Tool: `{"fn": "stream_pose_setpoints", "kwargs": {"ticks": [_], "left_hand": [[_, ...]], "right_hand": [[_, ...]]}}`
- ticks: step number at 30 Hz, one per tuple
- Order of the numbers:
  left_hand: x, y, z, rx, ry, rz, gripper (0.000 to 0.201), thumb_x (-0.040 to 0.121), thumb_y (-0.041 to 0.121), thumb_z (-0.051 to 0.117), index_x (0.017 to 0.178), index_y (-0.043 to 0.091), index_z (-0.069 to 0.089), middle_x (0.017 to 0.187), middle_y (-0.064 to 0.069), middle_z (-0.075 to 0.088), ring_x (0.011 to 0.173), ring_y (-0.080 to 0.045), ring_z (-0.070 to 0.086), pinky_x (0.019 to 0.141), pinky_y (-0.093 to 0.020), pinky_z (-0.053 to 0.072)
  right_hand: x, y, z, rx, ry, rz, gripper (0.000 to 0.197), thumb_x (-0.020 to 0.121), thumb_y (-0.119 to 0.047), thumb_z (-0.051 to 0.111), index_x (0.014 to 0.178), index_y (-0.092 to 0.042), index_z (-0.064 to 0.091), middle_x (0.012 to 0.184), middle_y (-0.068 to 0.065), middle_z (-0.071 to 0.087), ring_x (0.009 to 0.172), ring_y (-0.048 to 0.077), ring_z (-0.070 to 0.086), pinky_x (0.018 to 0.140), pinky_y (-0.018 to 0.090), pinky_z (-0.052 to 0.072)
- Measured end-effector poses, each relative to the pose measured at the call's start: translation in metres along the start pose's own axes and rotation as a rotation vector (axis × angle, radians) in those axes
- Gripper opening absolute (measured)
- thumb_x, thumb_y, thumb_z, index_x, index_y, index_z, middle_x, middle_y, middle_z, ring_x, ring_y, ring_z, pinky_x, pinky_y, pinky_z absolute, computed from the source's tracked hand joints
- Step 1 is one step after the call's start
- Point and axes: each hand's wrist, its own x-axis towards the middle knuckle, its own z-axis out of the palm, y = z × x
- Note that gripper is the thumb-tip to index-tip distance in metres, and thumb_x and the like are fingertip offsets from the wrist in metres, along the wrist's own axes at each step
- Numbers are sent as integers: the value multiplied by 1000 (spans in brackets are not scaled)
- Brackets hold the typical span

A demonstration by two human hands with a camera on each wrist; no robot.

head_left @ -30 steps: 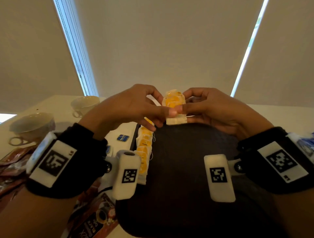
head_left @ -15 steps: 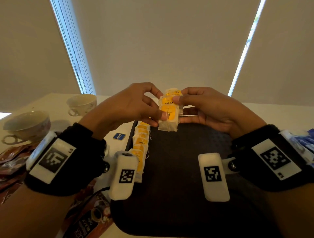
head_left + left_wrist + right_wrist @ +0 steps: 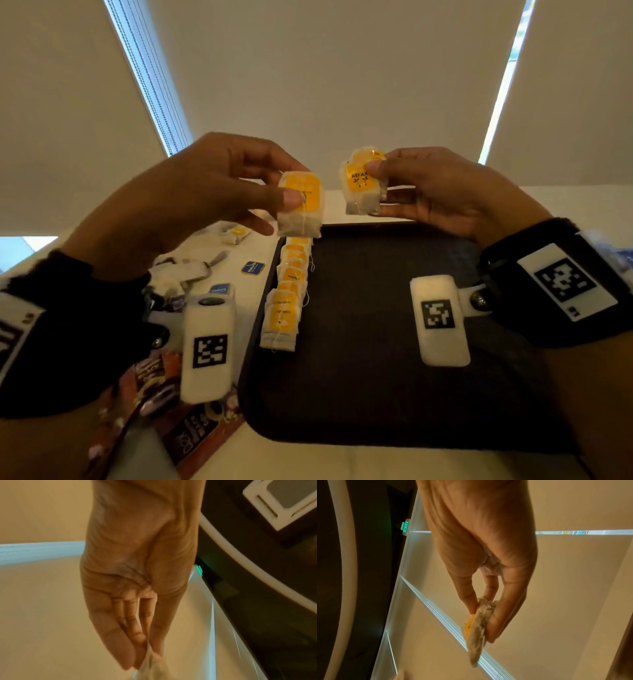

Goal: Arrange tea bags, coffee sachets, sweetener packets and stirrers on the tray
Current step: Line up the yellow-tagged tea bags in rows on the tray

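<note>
My left hand (image 3: pixel 287 200) pinches one tea bag (image 3: pixel 301 205) with a yellow tag, held above the far left corner of the black tray (image 3: pixel 376 377). That same tea bag (image 3: pixel 152 666) shows at the fingertips in the left wrist view. My right hand (image 3: pixel 376 178) pinches a small stack of tea bags (image 3: pixel 363 186) above the tray's far edge; the stack (image 3: pixel 476 630) sits between thumb and fingers in the right wrist view. A row of tea bags (image 3: pixel 287 294) lies along the tray's left side.
Left of the tray, on the white table (image 3: pixel 308 462), lie blue sweetener packets (image 3: pixel 252 267), a loose tea bag (image 3: pixel 236 234), other small packets (image 3: pixel 185 270) and brown coffee sachets (image 3: pixel 191 435). The rest of the tray shows bare black surface.
The two hands, together on one stack before, have parted. My left hand has drawn one tea bag off to the left and lower; my right hand keeps the rest.
</note>
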Motion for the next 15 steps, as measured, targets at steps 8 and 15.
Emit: {"fn": "stream_pose_setpoints", "kwargs": {"ticks": [8,15], "left_hand": [[-38,-38,21,256,-430,-265,11,81,13,70,87,22,67,85,7,71,75,-12,70,60,-24,56],[-39,-56,31,393,-341,-228,12,81,18,72,86,26,65,79,9,70,69,-6,67,60,-19,54]], "right_hand": [[-5,0,0,13,-31,2,8,89,-14,59,96,-10,59,99,8,67,81,16,70,60,24,57],[-3,5,4,-16,-30,27,8,89,-14,60,95,-10,59,99,8,67,78,15,70,57,23,56]]}}
